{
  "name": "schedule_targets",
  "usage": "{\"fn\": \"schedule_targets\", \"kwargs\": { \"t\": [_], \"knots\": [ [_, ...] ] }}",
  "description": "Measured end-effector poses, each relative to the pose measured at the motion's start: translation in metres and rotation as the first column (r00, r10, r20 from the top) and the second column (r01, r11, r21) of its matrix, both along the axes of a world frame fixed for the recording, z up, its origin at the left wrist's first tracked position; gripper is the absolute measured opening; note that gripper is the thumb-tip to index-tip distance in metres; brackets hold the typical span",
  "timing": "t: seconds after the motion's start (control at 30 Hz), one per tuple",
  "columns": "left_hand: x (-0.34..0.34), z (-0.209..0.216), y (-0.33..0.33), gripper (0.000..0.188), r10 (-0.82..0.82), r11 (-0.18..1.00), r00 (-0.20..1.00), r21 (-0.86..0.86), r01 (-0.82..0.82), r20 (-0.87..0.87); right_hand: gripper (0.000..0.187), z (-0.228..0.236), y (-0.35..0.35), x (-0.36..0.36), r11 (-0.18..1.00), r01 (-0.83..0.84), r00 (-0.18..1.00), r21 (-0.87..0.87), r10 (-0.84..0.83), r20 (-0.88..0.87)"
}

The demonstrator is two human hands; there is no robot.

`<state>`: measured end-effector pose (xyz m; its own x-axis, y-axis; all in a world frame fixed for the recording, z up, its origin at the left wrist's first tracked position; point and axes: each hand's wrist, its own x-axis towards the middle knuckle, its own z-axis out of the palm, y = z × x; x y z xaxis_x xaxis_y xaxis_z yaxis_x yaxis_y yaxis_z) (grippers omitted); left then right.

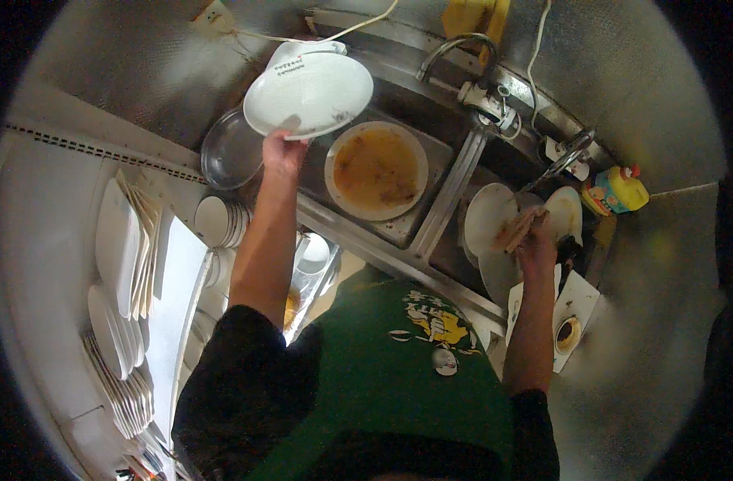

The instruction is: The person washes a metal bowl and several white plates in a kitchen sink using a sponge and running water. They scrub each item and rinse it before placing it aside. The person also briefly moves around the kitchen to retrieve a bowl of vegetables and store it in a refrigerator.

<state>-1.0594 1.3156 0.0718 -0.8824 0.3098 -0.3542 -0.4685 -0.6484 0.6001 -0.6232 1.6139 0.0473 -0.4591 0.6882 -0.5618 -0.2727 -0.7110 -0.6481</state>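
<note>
My left hand (284,152) grips the lower edge of a white oval plate (314,92), held tilted above the left side of the sink. Dark smudges mark the plate near its lower right edge. Below it, a round white bowl (376,171) of cloudy brown liquid stands in the left basin. Over the right basin, my right hand (537,244) is closed on a brownish cloth (521,228), beside a white plate (490,216) that leans among other dishes. Part of the cloth is hidden by my fingers.
A curved faucet (454,48) rises behind the metal divider (454,192). A yellow bottle (617,192) stands at the right rim. Stacked white plates (126,256) line the left side. A clear round lid or bowl (232,151) rests left of the sink; a stained square dish (573,321) sits right.
</note>
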Motion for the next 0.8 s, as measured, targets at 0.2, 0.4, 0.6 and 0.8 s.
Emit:
{"fn": "schedule_targets", "kwargs": {
  "t": [0.2,0.4,0.6,0.8],
  "knots": [
    [-0.095,-0.055,0.034,0.031,0.100,0.993,0.987,-0.074,-0.091,0.124,0.031,-0.007,-0.004,-0.009,0.998,-0.018,0.999,-0.054,0.016,-0.036],
    [-0.115,-0.084,0.060,0.038,0.116,0.977,0.992,-0.186,-0.105,0.052,0.028,0.012,-0.014,-0.019,0.993,-0.113,0.991,0.017,0.114,-0.064],
    [-0.072,-0.100,0.048,0.016,-0.091,0.975,0.990,-0.192,0.110,0.106,0.031,-0.038,0.038,-0.045,0.993,-0.096,0.995,0.075,0.097,-0.022],
    [0.106,-0.087,0.115,0.019,-0.693,0.616,0.720,-0.548,0.566,-0.036,0.031,-0.121,0.114,-0.069,0.631,-0.148,0.963,0.761,-0.082,0.256]
  ]
}}
